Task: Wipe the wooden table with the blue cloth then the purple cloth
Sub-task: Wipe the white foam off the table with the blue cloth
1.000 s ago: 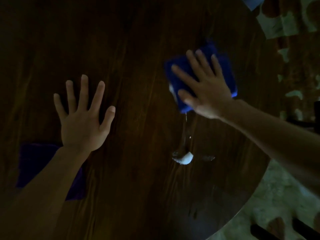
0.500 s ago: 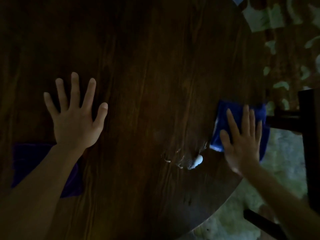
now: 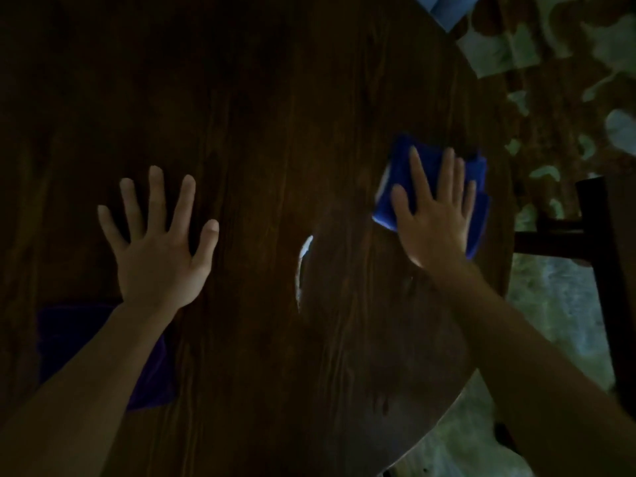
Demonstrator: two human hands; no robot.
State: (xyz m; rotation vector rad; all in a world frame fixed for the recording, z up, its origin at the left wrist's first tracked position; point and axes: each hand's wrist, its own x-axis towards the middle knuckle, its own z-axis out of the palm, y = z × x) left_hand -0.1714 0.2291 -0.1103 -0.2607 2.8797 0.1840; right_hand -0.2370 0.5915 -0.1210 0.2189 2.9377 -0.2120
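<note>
The dark wooden table (image 3: pixel 275 115) fills most of the view. My right hand (image 3: pixel 435 218) lies flat, fingers spread, pressing the folded blue cloth (image 3: pixel 399 170) onto the table near its right edge. My left hand (image 3: pixel 158 249) rests flat on the wood at the left with fingers apart and nothing in it. The purple cloth (image 3: pixel 69 339) lies on the table under my left forearm, partly hidden by it. A curved white wet streak (image 3: pixel 303 266) shines on the wood between my hands.
The table's curved edge (image 3: pixel 447 418) runs down the right side. A dark wooden chair (image 3: pixel 595 242) stands just beyond it, over a patterned floor (image 3: pixel 557 80). A pale blue object (image 3: pixel 444 8) shows at the top edge.
My right hand has slid the blue cloth from the far middle down to the right edge, then a little up. The white blob is now smeared into a curved streak. My left hand stayed put.
</note>
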